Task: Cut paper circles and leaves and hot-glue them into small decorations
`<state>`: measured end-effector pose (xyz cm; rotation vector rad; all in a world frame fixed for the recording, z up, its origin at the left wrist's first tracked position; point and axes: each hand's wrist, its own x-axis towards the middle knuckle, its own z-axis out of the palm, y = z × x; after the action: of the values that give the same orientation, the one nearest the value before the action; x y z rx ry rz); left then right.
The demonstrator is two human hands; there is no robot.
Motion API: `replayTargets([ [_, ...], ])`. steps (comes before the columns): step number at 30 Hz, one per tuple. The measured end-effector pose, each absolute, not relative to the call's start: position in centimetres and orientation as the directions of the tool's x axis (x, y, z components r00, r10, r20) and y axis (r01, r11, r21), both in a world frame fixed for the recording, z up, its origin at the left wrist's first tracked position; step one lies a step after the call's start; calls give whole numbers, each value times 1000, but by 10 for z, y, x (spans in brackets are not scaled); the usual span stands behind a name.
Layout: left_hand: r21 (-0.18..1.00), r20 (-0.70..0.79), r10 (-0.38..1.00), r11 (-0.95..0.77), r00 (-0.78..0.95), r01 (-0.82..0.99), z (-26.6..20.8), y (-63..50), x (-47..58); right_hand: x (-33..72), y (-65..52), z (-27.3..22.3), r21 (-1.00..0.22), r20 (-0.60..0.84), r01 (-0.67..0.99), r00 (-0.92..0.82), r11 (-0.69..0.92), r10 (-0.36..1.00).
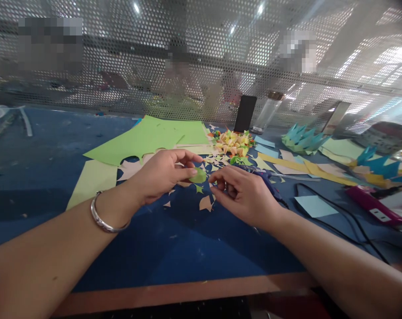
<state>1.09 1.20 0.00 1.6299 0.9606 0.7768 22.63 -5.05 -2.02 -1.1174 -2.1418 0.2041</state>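
My left hand [167,173] pinches a small rounded piece of green paper [198,175] between thumb and fingers, above the blue tabletop. Close to its right edge is my right hand [239,188], its fingers curled and thumb and forefinger nearly together. Whether a tiny bit sits between those fingertips is too small to tell. Paper scraps [206,204] in green, cream and peach lie scattered under and between the hands. Partly hidden behind my right hand is a dark blue tool with a cord, which looks like a glue gun [271,186].
Green paper sheets [147,137] lie at back left, beside a pile of small folded paper flowers [234,142]. A phone [245,114] and glass bottle [268,112] stand against the perforated metal screen [201,66]. On the right are paper strips [307,166], a black cord and a purple power strip [376,206].
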Motion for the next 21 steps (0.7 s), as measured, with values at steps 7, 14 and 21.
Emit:
replayTargets([
  [7, 998, 15, 837, -44, 548, 40, -1, 0, 18, 225, -52, -19, -357, 586, 614, -439, 704, 681],
  [14, 995, 45, 836, -87, 548, 52, 3, -13, 23, 226, -50, -19, -481, 565, 623, -318, 617, 761],
  [21, 953, 111, 787, -259, 607, 161, 3, -16, 20, 224, -51, -17, -551, 529, 610, -272, 569, 804],
])
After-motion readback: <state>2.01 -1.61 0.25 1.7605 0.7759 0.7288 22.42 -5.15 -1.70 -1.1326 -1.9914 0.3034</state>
